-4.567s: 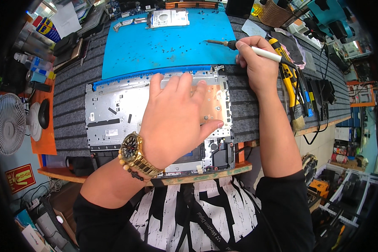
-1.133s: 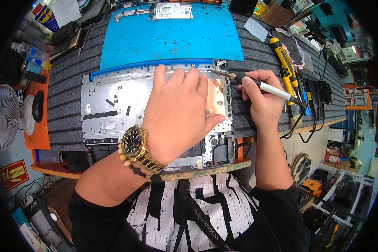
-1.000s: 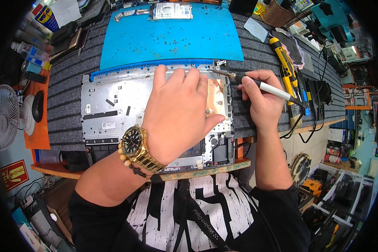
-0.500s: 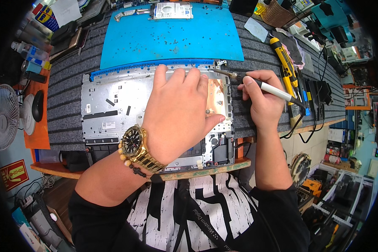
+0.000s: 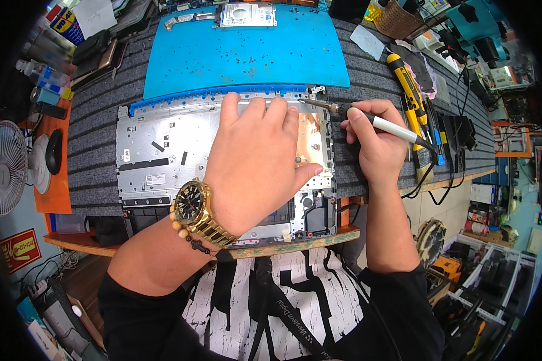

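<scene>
A silver laptop chassis panel (image 5: 156, 135) with a blue strip (image 5: 186, 96) along its far edge lies on the ribbed grey mat. Flat across its right half rests my left hand (image 5: 256, 156), fingers spread and tips near the far edge; it covers that part of the panel. A gold watch (image 5: 191, 204) and beads are on this wrist. Closed in a pen grip, my right hand (image 5: 379, 141) holds a soldering iron (image 5: 394, 128) with a white handle. Its metal tip points left, at the panel's far right edge just beyond my left fingers. Whether the tip touches cannot be made out.
Beyond the panel lies a blue silicone mat (image 5: 193, 54) strewn with small dark bits, with a hard drive (image 5: 247, 15) on it. A yellow tool (image 5: 406, 84), a brush (image 5: 423, 165) and cables lie to the right. A white fan (image 5: 7, 167) stands far left.
The soldering iron's tip has shifted very slightly left along the panel's far edge. My left hand stays in place.
</scene>
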A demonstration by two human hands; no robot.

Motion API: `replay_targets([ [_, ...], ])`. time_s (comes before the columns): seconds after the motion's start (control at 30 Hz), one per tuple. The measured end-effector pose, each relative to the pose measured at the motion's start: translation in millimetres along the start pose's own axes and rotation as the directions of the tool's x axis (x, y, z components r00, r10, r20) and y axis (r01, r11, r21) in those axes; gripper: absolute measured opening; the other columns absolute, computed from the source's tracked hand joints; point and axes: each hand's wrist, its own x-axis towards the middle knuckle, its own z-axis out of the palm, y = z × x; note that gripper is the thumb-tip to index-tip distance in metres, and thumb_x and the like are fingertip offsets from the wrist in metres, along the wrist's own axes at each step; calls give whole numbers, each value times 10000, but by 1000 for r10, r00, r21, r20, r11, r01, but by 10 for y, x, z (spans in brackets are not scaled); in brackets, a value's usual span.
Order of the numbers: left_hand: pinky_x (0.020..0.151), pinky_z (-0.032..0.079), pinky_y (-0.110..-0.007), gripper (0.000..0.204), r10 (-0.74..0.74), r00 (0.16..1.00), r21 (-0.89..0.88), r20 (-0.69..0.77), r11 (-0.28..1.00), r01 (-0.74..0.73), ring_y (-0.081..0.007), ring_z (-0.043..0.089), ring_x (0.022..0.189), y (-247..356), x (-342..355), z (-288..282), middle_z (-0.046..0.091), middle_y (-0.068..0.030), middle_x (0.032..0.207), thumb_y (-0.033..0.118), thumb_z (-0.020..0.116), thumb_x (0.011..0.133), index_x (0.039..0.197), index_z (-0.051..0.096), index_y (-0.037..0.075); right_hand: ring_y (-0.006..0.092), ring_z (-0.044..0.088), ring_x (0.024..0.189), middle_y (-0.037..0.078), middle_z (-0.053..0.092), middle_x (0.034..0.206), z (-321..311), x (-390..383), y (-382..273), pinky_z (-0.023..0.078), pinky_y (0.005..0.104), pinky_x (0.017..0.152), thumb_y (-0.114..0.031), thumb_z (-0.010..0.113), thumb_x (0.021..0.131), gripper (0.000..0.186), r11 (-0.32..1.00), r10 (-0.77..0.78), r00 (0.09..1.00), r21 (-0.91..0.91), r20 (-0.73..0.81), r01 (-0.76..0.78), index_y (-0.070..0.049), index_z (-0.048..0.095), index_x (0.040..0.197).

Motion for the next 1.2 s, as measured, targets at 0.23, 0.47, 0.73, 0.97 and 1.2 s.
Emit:
replay_targets([
  [0.23,1214,384,-574,787,9,1000,10,10,1000,-9,-311,649,1267,-2,2,-2,699,-144,1275,570,850,940,1413,728,-47,90,680,692,59,764,846,-6,-5,4,536,254,621,-54,838,1028,118,1000,15,1000,-12,19,-14,18,754,1068],
  [0.47,1234,375,-584,833,2,999,17,42,1000,-3,-323,644,1287,20,-6,-35,702,-164,1313,597,839,942,1432,714,-65,91,700,719,52,764,838,-9,-40,37,556,249,653,-56,824,1043,145,998,-54,999,28,6,53,17,750,1143],
  [0.73,1271,351,-598,838,0,1000,-11,29,1000,1,-330,637,1319,-2,-48,-7,706,-178,1354,621,815,956,1421,727,-70,217,709,837,81,816,1043,28,220,-191,574,345,853,-82,796,1046,274,816,-382,863,-318,329,483,-53,763,1316],
  [0.97,1244,371,-603,795,5,1000,-25,19,1000,-4,-329,663,1255,-18,-55,8,713,-178,1322,589,812,958,1387,734,-75,355,644,1027,109,768,1178,88,303,-331,509,468,967,-577,998,749,779,615,-371,652,-351,661,706,-51,747,1268],
  [1.2,1217,389,-589,758,17,1000,-20,-20,1000,-18,-322,668,1215,-31,-70,37,708,-165,1242,564,847,933,1346,745,-64,355,636,1038,119,758,1181,119,309,-308,519,463,989,-590,1002,739,799,667,-283,678,-368,678,647,-59,743,1276],
])
